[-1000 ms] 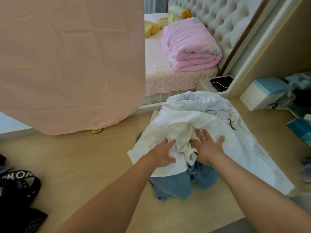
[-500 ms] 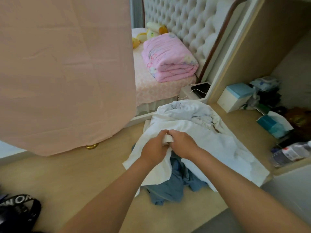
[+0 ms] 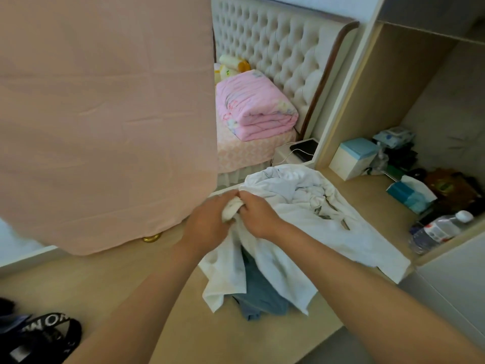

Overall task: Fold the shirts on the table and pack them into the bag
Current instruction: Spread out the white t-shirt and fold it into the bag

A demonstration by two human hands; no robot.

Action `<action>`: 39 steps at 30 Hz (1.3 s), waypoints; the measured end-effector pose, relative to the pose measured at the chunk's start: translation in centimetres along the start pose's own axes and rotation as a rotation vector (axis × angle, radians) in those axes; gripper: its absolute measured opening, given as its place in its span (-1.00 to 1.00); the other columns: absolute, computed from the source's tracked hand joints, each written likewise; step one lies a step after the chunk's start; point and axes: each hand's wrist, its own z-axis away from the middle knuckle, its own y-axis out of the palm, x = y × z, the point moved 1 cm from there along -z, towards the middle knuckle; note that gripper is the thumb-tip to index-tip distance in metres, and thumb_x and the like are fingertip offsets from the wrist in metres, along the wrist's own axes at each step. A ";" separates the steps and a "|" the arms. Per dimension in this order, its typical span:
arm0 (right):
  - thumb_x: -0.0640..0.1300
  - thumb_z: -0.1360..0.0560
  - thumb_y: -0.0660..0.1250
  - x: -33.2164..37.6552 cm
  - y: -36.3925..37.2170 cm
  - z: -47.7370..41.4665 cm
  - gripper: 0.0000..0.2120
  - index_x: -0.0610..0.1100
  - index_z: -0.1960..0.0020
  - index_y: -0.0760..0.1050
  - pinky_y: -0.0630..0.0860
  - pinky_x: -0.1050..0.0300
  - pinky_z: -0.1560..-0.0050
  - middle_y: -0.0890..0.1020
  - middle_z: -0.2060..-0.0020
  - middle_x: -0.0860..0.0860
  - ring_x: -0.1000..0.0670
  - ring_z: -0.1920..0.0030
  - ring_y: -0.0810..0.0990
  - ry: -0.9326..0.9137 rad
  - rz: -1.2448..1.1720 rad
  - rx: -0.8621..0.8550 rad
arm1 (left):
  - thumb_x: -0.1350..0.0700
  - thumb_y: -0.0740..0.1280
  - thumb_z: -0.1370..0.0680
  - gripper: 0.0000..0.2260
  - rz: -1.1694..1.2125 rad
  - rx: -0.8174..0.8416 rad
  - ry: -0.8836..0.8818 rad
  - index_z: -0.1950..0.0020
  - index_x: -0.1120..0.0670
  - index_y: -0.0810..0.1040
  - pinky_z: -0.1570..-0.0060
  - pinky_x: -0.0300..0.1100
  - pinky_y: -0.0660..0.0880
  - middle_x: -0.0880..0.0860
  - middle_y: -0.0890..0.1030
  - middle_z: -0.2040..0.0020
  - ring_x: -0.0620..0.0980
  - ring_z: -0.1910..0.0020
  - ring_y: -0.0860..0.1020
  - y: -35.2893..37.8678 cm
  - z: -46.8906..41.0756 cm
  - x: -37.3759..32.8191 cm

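A crumpled white shirt [image 3: 309,232] lies in a heap on the light wooden table [image 3: 131,285], partly raised at its near left side. Under it a blue shirt [image 3: 258,290] shows at the front. My left hand [image 3: 207,224] and my right hand [image 3: 258,215] meet above the heap, and both grip a bunched fold of the white shirt between them. A black bag [image 3: 39,334] with white lettering on its strap sits at the table's near left corner, partly cut off by the frame.
A pink cloth [image 3: 105,114] hangs over the left half of the view. Behind the table is a bed with a folded pink quilt [image 3: 254,106]. At the right stand a white-blue box [image 3: 353,158], a tissue pack [image 3: 409,193] and a water bottle [image 3: 441,227].
My hands went from lying on the white shirt to gripping a bunched fold together, and have lifted it up and to the left. The blue shirt underneath shows more.
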 end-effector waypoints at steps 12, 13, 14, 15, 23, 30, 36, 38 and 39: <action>-0.11 -0.62 0.19 -5.0 3.4 1.3 -0.74 0.01 -0.23 0.58 0.48 0.05 -0.17 0.62 -0.18 -0.01 -0.12 -0.21 0.57 0.164 0.507 0.016 | -0.04 0.46 -0.42 -0.42 -0.361 0.565 -0.488 -0.42 -0.09 0.39 -0.25 -0.10 0.37 0.04 0.39 -0.42 0.09 -0.38 0.35 -5.1 6.9 6.2; -0.15 -0.61 0.17 -4.0 3.5 1.0 -0.69 0.03 -0.27 0.57 0.49 0.05 -0.16 0.63 -0.19 0.00 -0.12 -0.21 0.58 0.105 0.475 -0.025 | -0.12 0.50 -0.37 -0.21 -0.334 0.578 -0.440 -0.52 -0.08 0.24 -0.36 -0.05 0.29 0.03 0.26 -0.49 0.10 -0.46 0.24 -4.7 6.9 5.8; -0.17 -0.59 0.16 -2.7 3.5 0.8 -0.66 0.04 -0.25 0.58 0.50 0.06 -0.12 0.65 -0.16 0.00 -0.11 -0.17 0.59 0.043 0.425 -0.044 | -0.17 0.52 -0.34 -0.08 -0.256 0.534 -0.375 -0.58 -0.06 0.11 -0.43 -0.03 0.22 0.00 0.16 -0.54 0.08 -0.51 0.16 -4.2 6.4 4.8; -0.16 -0.56 0.15 -1.1 3.6 0.6 -0.66 0.06 -0.21 0.60 0.51 0.06 -0.04 0.67 -0.09 0.00 -0.09 -0.10 0.61 -0.032 0.351 -0.041 | -0.18 0.52 -0.35 -0.03 -0.147 0.438 -0.307 -0.60 -0.06 0.04 -0.45 -0.04 0.20 -0.03 0.14 -0.56 0.02 -0.52 0.14 -3.9 5.8 3.5; 0.00 -0.42 0.38 -0.4 4.4 1.7 -0.61 0.02 -0.23 0.47 0.46 -0.02 -0.08 0.54 -0.13 0.04 -0.06 -0.10 0.54 -0.138 0.503 0.042 | 0.19 0.15 -0.44 -0.61 0.003 0.011 -0.163 -0.16 0.03 0.63 -0.01 -0.16 0.42 0.08 0.67 -0.08 0.11 -0.09 0.58 -6.2 4.1 1.3; -0.15 -0.60 0.14 3.3 4.3 1.0 -0.69 0.02 -0.27 0.53 0.53 0.00 -0.01 0.65 -0.10 -0.02 -0.14 -0.08 0.60 -0.013 0.298 -0.051 | 0.05 0.36 -0.49 -0.54 -0.225 -0.005 -0.343 -0.39 -0.11 0.41 -0.13 -0.06 0.42 0.02 0.49 -0.29 0.09 -0.28 0.46 -12.0 7.1 4.2; -0.25 -0.51 0.28 15.0 10.1 -0.4 -0.75 -0.20 -0.18 0.54 0.38 0.13 0.09 0.61 -0.04 -0.05 -0.03 0.03 0.53 -0.231 -0.037 0.159 | 0.16 0.40 -0.53 -0.40 0.023 -0.047 -0.169 -0.52 -0.05 0.27 -0.24 -0.18 0.35 0.05 0.48 -0.36 0.03 -0.30 0.46 -13.8 9.0 5.5; -0.14 -0.52 0.38 14.6 12.3 -0.3 -0.68 -0.14 -0.26 0.50 0.46 0.05 -0.05 0.59 -0.14 -0.05 -0.05 -0.08 0.55 -0.175 -0.030 0.257 | 0.21 0.31 -0.53 -0.51 -0.118 -0.067 -0.258 -0.44 -0.06 0.38 -0.13 -0.08 0.42 0.09 0.53 -0.23 0.11 -0.20 0.51 -14.3 10.6 7.8; -0.08 -0.51 0.43 13.7 12.8 0.1 -0.56 -0.11 -0.35 0.45 0.48 0.01 -0.16 0.55 -0.23 -0.04 -0.06 -0.18 0.53 -0.103 -0.007 0.324 | 0.22 0.28 -0.52 -0.55 -0.179 -0.032 -0.325 -0.39 -0.07 0.41 -0.09 -0.06 0.45 0.09 0.54 -0.17 0.13 -0.16 0.52 -14.4 11.7 8.9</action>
